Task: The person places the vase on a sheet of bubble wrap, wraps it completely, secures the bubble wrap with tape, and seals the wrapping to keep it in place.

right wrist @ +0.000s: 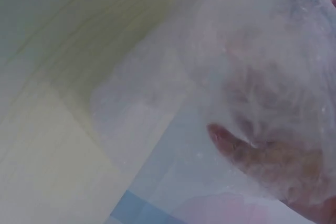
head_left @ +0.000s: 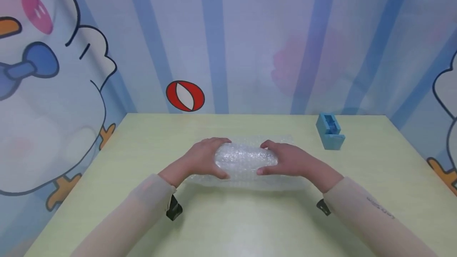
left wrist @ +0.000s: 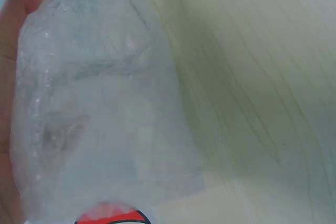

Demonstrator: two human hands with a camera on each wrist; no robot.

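On my head feed, I see a blue-striped wall (head_left: 246, 43) across the top, beyond a pale yellow-green bench (head_left: 246, 225).

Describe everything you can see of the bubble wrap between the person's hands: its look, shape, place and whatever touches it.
The bubble wrap looks like clear, shiny plastic with a finely bumpy surface. Its middle is a rounded bundle lying crosswise, with flatter, looser sheet spreading out around it above the pale table. The left hand grips one end and the right hand the other; in the right wrist view, part of that hand shows through the sheet. Whether anything is wrapped inside cannot be told.
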